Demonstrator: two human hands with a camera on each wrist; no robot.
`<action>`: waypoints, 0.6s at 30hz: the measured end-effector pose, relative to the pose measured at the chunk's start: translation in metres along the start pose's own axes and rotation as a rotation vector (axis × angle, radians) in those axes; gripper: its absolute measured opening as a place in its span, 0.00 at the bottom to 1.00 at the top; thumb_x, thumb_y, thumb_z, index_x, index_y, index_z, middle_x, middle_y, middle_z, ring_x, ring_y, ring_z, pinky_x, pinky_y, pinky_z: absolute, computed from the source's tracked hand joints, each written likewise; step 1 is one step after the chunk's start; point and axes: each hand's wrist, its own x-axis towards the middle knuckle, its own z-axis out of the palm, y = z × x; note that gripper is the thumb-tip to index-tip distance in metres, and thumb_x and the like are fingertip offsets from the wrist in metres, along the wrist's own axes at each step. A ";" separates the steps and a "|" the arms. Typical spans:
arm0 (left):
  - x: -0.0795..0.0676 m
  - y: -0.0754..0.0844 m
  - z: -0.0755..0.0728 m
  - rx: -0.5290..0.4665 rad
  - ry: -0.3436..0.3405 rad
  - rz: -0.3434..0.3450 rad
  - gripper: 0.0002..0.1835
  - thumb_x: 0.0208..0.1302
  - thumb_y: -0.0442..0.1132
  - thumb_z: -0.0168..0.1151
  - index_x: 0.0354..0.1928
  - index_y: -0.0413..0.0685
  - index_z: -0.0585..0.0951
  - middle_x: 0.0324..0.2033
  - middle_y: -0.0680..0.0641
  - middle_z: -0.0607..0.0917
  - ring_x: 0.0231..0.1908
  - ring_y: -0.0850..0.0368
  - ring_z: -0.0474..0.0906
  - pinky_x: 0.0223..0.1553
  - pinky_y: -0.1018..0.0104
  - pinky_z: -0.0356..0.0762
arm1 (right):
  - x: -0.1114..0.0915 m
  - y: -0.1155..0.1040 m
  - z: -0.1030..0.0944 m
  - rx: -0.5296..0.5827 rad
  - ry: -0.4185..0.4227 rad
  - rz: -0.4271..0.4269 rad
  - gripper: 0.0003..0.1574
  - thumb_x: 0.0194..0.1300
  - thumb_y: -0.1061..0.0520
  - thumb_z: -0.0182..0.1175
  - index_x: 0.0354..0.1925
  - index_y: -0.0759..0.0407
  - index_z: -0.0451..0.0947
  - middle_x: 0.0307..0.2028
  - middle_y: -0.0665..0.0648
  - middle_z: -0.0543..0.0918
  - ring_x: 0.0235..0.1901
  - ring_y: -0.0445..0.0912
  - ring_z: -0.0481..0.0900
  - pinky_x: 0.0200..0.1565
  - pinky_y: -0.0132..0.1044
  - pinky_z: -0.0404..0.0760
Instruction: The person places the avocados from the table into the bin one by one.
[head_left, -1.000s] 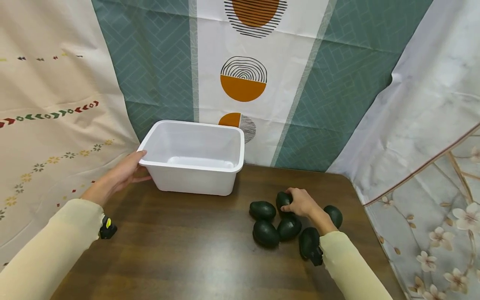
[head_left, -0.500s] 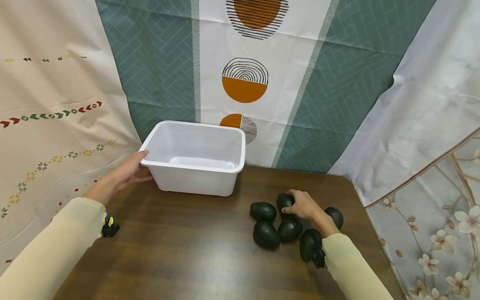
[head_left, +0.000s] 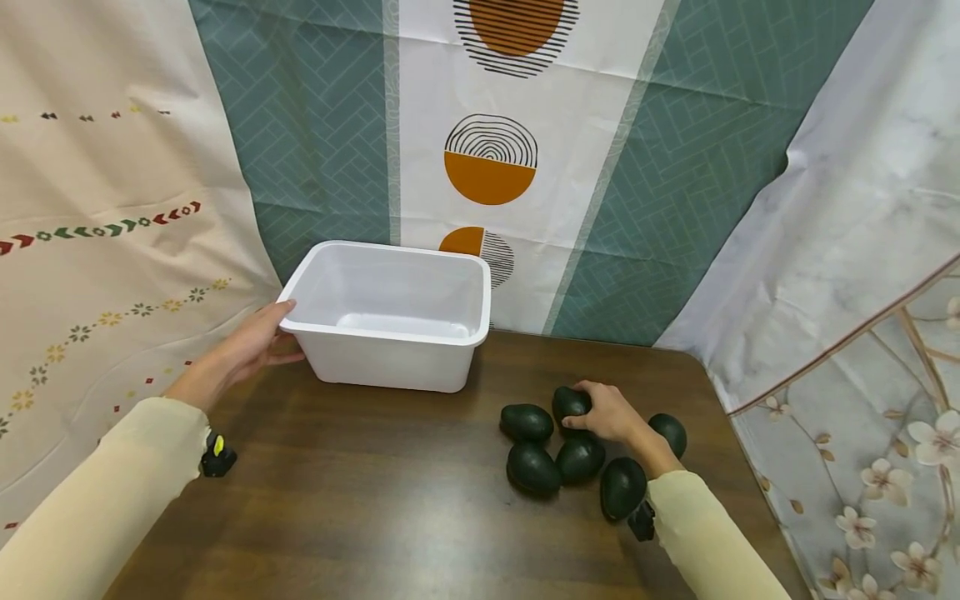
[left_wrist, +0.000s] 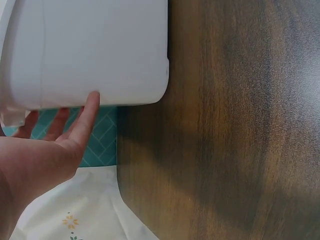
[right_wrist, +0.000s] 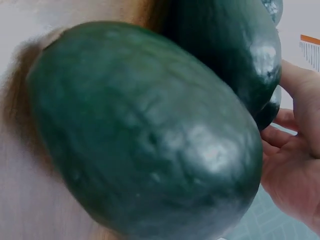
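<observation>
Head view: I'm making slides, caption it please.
Left hand holds a white tub; right hand grips one of six avocados.

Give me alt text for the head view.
A person's right hand grips a dark green, oval, avocado-like fruit near five similar fruits on a brown wood-grain table. The left hand holds a white rectangular plastic tub by its near-left corner.

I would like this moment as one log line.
left hand: holds white bin | right hand: grips dark avocado | five other avocados: on table
</observation>
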 end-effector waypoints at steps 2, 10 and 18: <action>0.000 0.000 0.000 0.003 -0.001 0.000 0.43 0.85 0.63 0.34 0.86 0.47 0.36 0.80 0.30 0.49 0.76 0.36 0.55 0.62 0.41 0.81 | 0.000 -0.001 0.001 -0.009 0.010 -0.008 0.44 0.64 0.47 0.77 0.67 0.70 0.74 0.61 0.70 0.81 0.57 0.64 0.81 0.57 0.60 0.83; -0.002 0.001 0.000 0.009 -0.012 -0.003 0.42 0.85 0.62 0.34 0.86 0.50 0.34 0.81 0.31 0.46 0.78 0.32 0.51 0.65 0.37 0.78 | -0.002 0.001 0.008 0.008 0.024 -0.004 0.44 0.64 0.46 0.77 0.67 0.69 0.74 0.61 0.70 0.82 0.57 0.63 0.81 0.58 0.60 0.82; -0.002 0.002 0.000 0.011 -0.026 0.002 0.42 0.85 0.63 0.33 0.86 0.51 0.34 0.81 0.31 0.46 0.76 0.35 0.55 0.64 0.39 0.79 | 0.000 0.001 0.006 0.031 0.028 -0.012 0.42 0.64 0.47 0.77 0.67 0.67 0.75 0.58 0.68 0.83 0.52 0.60 0.83 0.53 0.57 0.85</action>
